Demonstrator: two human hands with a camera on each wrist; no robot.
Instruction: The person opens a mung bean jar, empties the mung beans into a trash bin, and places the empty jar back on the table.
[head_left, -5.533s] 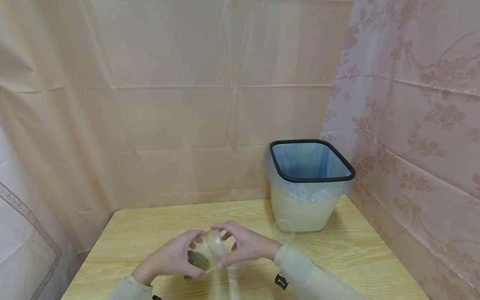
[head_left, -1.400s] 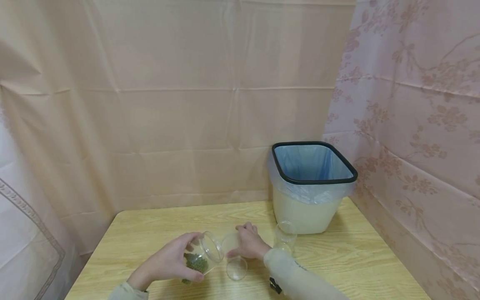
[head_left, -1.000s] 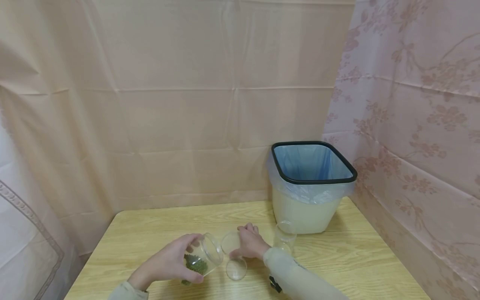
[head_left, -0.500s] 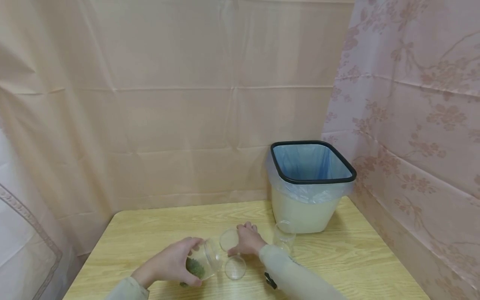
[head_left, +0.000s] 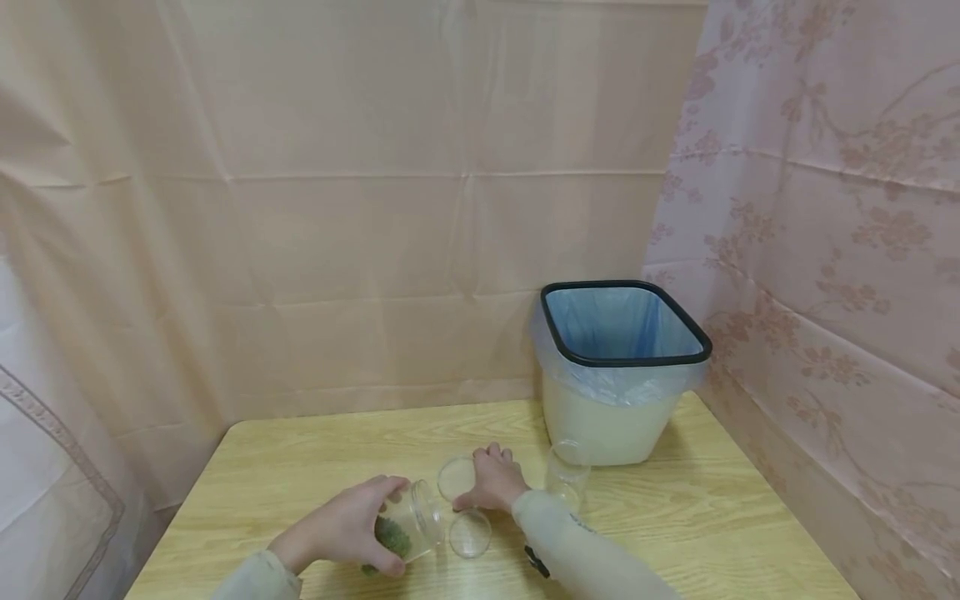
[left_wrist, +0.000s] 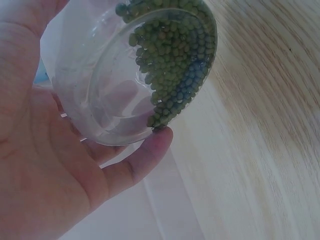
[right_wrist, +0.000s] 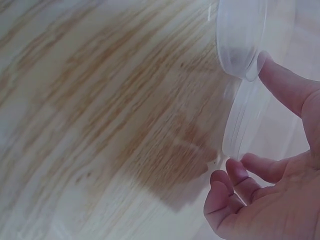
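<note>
My left hand point(head_left: 352, 527) grips a clear jar point(head_left: 420, 521) tipped on its side, its mouth facing right. Green beans point(left_wrist: 172, 65), like mung beans, are heaped at its base along the lower wall. With thumb and fingertips, my right hand point(head_left: 493, 482) holds the rim of a clear round lid point(head_left: 454, 480) low over the table. Right beside the thumb stands a small clear cup point(head_left: 470, 535), close to the jar's mouth. In the right wrist view the lid point(right_wrist: 236, 122) shows edge-on below the cup point(right_wrist: 241, 35).
A cream bin point(head_left: 607, 425) with a black rim and a pale bag liner stands at the table's back right. Clear cup-like containers point(head_left: 567, 479) stand before it. The wood-grain table point(head_left: 322, 450) backs onto a beige curtain point(head_left: 337, 250); floral cloth point(head_left: 825, 275) hangs at right.
Several seconds ago the right hand was at the jar's mouth; now it is apart, with the lid, to the right. Lately the right hand and lid have shifted slightly left, and the jar slightly down.
</note>
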